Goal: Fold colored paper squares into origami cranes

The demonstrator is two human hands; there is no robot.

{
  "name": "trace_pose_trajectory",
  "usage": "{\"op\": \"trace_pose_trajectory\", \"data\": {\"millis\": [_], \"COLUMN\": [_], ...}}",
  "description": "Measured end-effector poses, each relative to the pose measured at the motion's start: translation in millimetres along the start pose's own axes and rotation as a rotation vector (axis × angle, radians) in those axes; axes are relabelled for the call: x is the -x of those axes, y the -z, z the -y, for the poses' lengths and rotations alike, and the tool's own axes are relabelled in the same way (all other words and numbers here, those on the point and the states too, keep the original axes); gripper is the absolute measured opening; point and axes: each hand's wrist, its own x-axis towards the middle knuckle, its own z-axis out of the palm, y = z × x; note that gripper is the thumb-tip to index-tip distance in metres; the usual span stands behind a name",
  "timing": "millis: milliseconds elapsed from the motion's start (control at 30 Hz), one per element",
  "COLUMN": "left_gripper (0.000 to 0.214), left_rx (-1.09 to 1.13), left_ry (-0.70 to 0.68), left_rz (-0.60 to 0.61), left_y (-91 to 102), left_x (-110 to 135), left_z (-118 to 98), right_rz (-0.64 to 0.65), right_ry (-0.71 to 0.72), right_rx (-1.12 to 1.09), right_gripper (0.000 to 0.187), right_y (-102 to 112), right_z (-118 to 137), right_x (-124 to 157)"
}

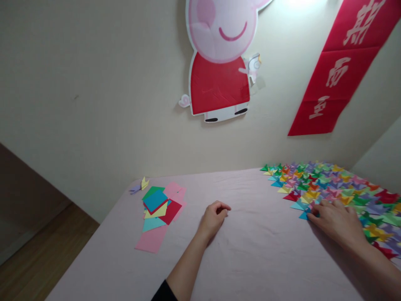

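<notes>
My left hand (214,216) rests on the pink tablecloth (250,255) near the middle, fingers curled loosely with nothing in them. My right hand (336,219) lies at the near edge of a wide spread of folded paper cranes (332,186) in many colours. Its fingertips touch a blue folded crane (304,215) at the edge of the spread. A loose stack of coloured square papers (159,205) lies to the left of my left hand, apart from it.
Two small folded pieces, yellow and purple (140,185), sit at the table's far left corner. A cartoon pig cutout (221,58) and a red banner (340,67) hang on the wall behind. The wooden floor (46,259) lies beyond the left table edge.
</notes>
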Motion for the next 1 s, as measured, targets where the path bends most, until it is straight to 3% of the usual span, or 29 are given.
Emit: {"op": "trace_pose_trajectory", "data": {"millis": [133,267,400,467,533,667,767,900,1000], "left_gripper": [0.021,0.020,0.021,0.023,0.024,0.022,0.026,0.033,0.034], "left_rx": [-0.017,-0.021,-0.024,-0.038,-0.067,-0.153,-0.161,-0.214,-0.306], "left_ry": [-0.001,0.002,0.002,0.000,-0.007,-0.030,-0.041,-0.052,-0.056], "left_rz": [-0.009,-0.009,-0.008,-0.019,-0.037,-0.093,-0.134,-0.211,-0.272], "left_y": [0.0,0.4,-0.6,-2.0,-3.4,-6.1,-5.9,13.0,57.2], "left_x": [-0.4,-0.4,0.4,2.0,4.8,10.5,11.7,4.9,-2.1], "left_z": [-0.1,-0.4,-0.6,-1.5,-3.1,-7.3,-11.7,-15.1,-12.0], "right_rz": [-0.010,-0.070,-0.348,-0.516,-0.577,-0.466,-0.332,-0.172,-0.062], "right_ry": [-0.010,-0.047,-0.043,0.061,0.243,0.577,0.680,0.645,0.588], "right_rx": [0.056,-0.078,-0.172,-0.271,-0.464,-0.735,-0.840,-0.921,-1.005], "right_gripper": [0.022,0.027,0.033,0.035,0.030,0.013,0.014,0.020,0.026], "right_y": [4.4,19.6,45.1,54.4,56.3,38.3,19.4,5.3,2.0], "right_z": [5.3,0.4,8.1,29.4,63.1,145.2,193.4,221.6,222.9], "right_x": [3.3,4.2,1.2,1.2,3.8,13.4,17.9,19.8,20.1]}}
